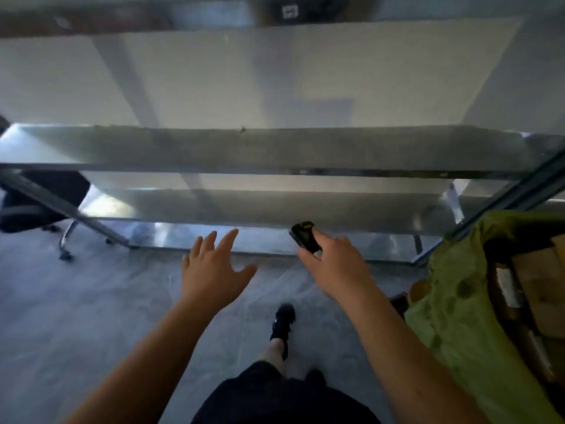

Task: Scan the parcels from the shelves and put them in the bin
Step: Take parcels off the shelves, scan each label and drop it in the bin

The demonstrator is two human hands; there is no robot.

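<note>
My left hand [211, 267] is stretched out over the floor with its fingers spread and nothing in it. My right hand [333, 264] grips a small black scanner [305, 237] that points toward the low metal shelves [275, 148]. I see no parcel on the shelf boards in view. At the right edge stands the bin [458, 301], lined with a green bag, and brown cardboard parcels [538, 289] lie inside it.
A black office chair [33, 206] on castors stands at the left beside the slanted shelf post. A dark metal upright runs diagonally at the right above the bin. My legs and a black shoe [282, 324] are on the grey floor below.
</note>
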